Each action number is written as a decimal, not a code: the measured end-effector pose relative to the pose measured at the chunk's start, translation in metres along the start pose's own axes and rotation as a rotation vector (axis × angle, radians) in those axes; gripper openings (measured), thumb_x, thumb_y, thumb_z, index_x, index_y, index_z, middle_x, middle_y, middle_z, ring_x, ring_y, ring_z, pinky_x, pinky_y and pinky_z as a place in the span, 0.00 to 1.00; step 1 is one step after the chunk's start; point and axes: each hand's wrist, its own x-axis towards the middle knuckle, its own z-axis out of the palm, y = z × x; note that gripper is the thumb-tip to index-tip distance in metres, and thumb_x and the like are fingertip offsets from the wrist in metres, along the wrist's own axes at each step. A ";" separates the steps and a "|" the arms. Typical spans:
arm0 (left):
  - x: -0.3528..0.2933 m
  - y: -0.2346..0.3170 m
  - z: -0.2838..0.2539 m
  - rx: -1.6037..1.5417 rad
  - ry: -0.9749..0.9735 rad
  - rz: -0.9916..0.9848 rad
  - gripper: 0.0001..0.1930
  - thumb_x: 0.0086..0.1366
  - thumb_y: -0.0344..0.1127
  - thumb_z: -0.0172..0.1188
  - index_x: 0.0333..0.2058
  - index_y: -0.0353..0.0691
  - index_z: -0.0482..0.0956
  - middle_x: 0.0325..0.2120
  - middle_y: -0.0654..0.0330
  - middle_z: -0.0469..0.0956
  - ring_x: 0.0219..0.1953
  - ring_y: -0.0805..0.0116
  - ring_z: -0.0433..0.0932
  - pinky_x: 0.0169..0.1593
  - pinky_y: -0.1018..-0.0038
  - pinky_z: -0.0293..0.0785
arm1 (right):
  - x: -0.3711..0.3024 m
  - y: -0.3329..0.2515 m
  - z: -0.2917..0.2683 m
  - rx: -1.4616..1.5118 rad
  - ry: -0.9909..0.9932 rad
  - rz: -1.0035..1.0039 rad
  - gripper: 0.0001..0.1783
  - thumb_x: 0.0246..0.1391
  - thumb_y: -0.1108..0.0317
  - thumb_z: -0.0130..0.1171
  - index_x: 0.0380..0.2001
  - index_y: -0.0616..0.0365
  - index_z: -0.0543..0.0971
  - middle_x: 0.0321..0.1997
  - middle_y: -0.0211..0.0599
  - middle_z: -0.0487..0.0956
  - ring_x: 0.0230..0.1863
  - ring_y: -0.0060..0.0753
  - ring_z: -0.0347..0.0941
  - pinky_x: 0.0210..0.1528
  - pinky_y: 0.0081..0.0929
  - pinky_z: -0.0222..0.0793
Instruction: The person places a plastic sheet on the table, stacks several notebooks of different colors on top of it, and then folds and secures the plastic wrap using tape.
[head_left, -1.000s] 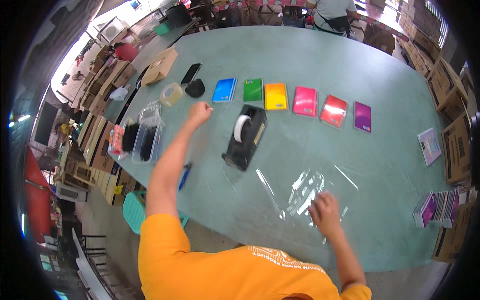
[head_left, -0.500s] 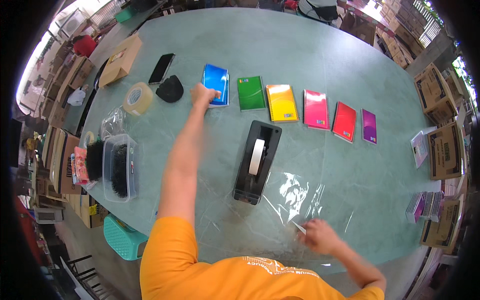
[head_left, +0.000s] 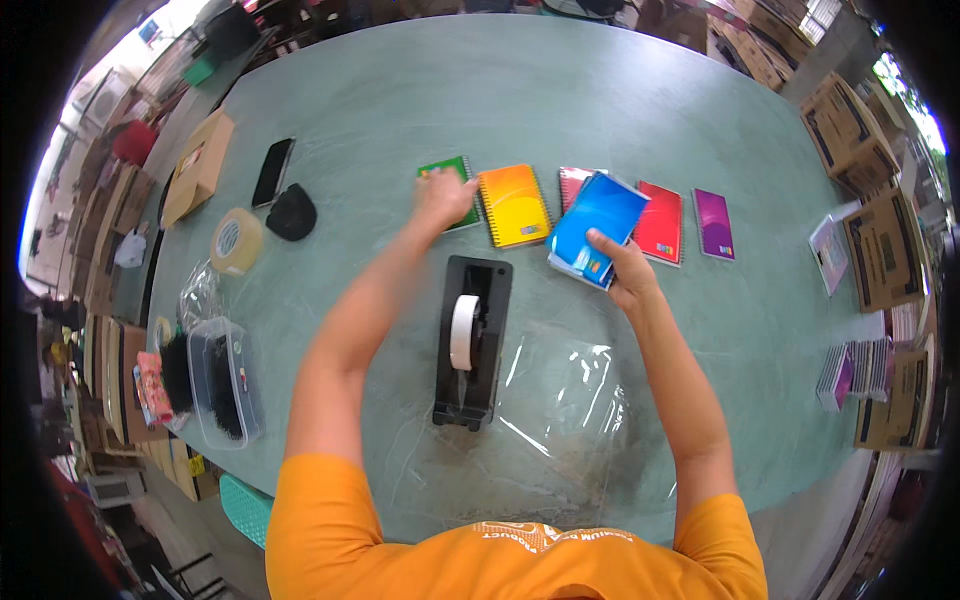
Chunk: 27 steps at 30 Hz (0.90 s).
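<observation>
My right hand (head_left: 630,275) is closed on a small stack of blue notebooks (head_left: 604,215), thumb on top, held tilted above the table. The stack partly hides a pink notebook (head_left: 574,183) and overlaps the edge of a red one (head_left: 659,220). Over a green spiral notebook (head_left: 442,165) my left hand (head_left: 447,197) curls its slightly blurred fingers, covering most of the cover. Between the hands lies a yellow spiral notebook (head_left: 515,205). A purple notebook (head_left: 713,224) ends the row at right. Nearer me, a clear plastic sheet (head_left: 560,395) lies beside a black tape dispenser (head_left: 440,385).
At left are a phone (head_left: 273,172), a black rounded object (head_left: 292,213), a wide tape roll (head_left: 237,241), a cardboard piece (head_left: 199,165) and a clear plastic box (head_left: 245,400) with black bristly material. Cartons (head_left: 885,250) and stacked notebooks (head_left: 858,372) line the right edge.
The blue notebooks have passed from my left hand to my right and moved rightward. My left hand has shifted onto the green notebook. My right hand has left the plastic sheet. The view has shifted.
</observation>
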 end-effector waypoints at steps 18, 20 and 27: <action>0.004 -0.066 -0.035 -1.573 -0.107 -0.440 0.22 0.53 0.27 0.64 0.45 0.31 0.65 0.38 0.53 0.75 0.32 0.63 0.79 0.34 0.68 0.80 | -0.039 0.045 -0.010 -0.499 -0.065 -0.179 0.29 0.44 0.75 0.64 0.50 0.63 0.65 0.45 0.44 0.75 0.42 0.30 0.74 0.45 0.30 0.73; -0.003 -0.039 -0.054 -1.823 -0.258 -0.379 0.15 0.58 0.28 0.60 0.43 0.33 0.68 0.39 0.54 0.75 0.36 0.64 0.79 0.41 0.69 0.78 | -0.034 0.070 -0.003 -0.637 0.043 -0.146 0.32 0.42 0.77 0.65 0.51 0.64 0.64 0.46 0.43 0.75 0.42 0.32 0.74 0.45 0.31 0.73; -0.078 0.080 -0.102 -1.457 -0.526 0.046 0.19 0.60 0.37 0.58 0.47 0.33 0.68 0.37 0.58 0.76 0.38 0.71 0.77 0.41 0.72 0.76 | -0.050 0.004 -0.011 0.227 -0.255 0.198 0.26 0.47 0.75 0.61 0.50 0.62 0.65 0.43 0.40 0.75 0.43 0.32 0.74 0.44 0.33 0.75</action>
